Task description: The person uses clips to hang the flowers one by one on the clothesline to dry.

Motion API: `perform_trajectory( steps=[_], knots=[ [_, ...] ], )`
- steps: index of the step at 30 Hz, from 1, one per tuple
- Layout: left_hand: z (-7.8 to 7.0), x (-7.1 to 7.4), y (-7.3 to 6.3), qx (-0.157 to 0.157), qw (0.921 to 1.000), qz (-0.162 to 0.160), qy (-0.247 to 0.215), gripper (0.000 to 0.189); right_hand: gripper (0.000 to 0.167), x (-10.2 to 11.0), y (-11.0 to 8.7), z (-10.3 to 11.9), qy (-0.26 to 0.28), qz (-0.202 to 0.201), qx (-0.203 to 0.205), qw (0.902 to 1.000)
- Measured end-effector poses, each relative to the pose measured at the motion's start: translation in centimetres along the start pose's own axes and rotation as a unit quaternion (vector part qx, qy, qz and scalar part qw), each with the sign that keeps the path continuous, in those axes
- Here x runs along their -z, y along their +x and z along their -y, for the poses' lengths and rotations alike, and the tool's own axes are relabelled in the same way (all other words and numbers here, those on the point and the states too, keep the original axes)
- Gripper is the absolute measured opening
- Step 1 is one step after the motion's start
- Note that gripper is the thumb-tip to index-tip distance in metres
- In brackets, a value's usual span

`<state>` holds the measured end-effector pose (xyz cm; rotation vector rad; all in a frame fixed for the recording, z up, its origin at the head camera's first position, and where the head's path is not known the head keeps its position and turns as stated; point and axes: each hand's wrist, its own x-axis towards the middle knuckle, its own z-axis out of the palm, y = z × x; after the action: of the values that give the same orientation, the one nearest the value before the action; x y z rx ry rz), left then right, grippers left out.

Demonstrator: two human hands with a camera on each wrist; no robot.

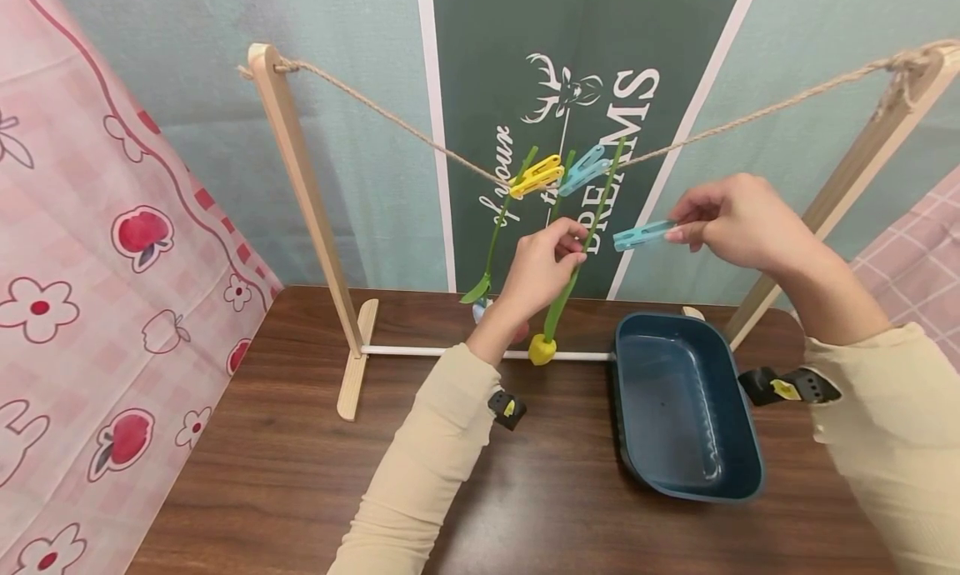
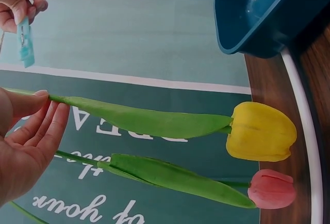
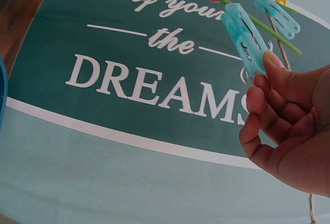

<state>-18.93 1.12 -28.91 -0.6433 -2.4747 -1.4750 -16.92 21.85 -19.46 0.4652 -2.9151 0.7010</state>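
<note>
My left hand [image 1: 546, 262] pinches the green stem of a yellow artificial tulip [image 2: 261, 131], which hangs bloom down with its stem end up by the rope [image 1: 408, 129]. Between the thumb and fingers of my right hand [image 1: 738, 222] is a light blue clothespin [image 3: 244, 39], held to the right of that stem and apart from it. On the rope sit a yellow clothespin [image 1: 537, 176] and another light blue clothespin [image 1: 584, 171], each at a flower stem. A pink tulip [image 2: 271, 189] hangs beside the yellow one. Further left, a pale bloom [image 1: 480, 310] is partly hidden by my left arm.
Wooden posts [image 1: 300, 192] at both sides carry the sagging rope, with a white rod [image 1: 405, 351] low between them. A dark blue basin [image 1: 667, 408] stands on the brown table [image 1: 300, 475] at right. Behind hangs a green curtain with white lettering [image 3: 154, 87].
</note>
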Motion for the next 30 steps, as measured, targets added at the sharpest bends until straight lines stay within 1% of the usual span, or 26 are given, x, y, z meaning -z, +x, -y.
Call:
perform_trajectory(
  steps=[4,8,15,20,23,27,30],
  knots=[
    [0.0,0.0,0.0,-0.002,1.0,-0.002,-0.002,0.018,0.005,0.6,0.3,0.4,-0.004,-0.005,0.001,1.0],
    [-0.1,0.0,0.0,-0.001,1.0,-0.004,-0.003,0.018,0.006,1.2,0.6,0.8,-0.021,-0.012,0.004,0.9997],
    [0.0,0.0,0.1,0.002,1.0,0.001,-0.003,0.018,0.007,2.3,1.4,1.7,-0.046,-0.018,0.008,0.9987],
    [-0.1,0.0,0.1,0.0,1.0,0.001,-0.005,0.018,0.005,2.8,1.7,2.3,-0.07,-0.03,0.028,0.9967],
    [-0.1,0.0,0.1,0.0,1.0,0.0,-0.005,0.018,0.006,3.0,1.9,2.4,-0.073,-0.034,0.03,0.9963],
    [-0.2,0.0,0.1,-0.001,1.0,0.0,-0.008,0.019,0.009,3.3,2.0,2.6,-0.069,-0.035,0.021,0.9968],
    [-0.2,0.0,0.2,0.0,0.9999,0.0,-0.012,0.02,0.009,3.6,2.1,2.8,-0.073,-0.04,0.024,0.9962]
  ],
)
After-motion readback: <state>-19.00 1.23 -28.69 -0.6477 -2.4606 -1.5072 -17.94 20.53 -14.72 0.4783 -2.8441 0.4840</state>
